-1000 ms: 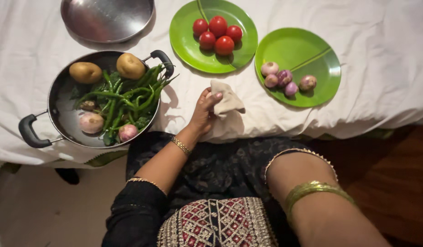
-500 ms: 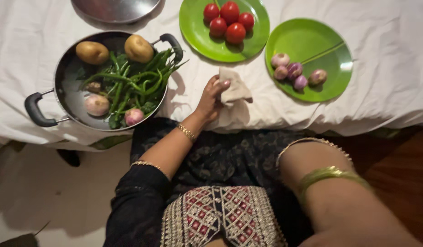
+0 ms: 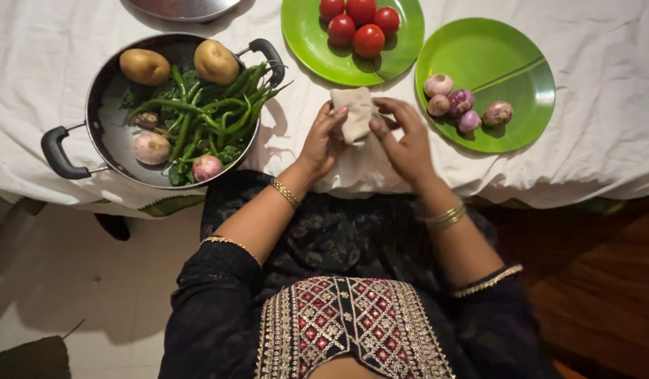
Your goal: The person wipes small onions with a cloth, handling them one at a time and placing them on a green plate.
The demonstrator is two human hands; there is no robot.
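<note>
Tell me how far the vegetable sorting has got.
Done: tomatoes sit on one green plate, small onions on the other green plate. In hand: left hand and right hand both grip a beige cloth. Left: potatoes, green chillies and two onions lie mixed in the pan.

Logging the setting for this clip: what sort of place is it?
Most likely a home, with food prep on a cloth-covered table. A two-handled pan holds potatoes and green chillies, and green plates carry tomatoes and small onions.
</note>
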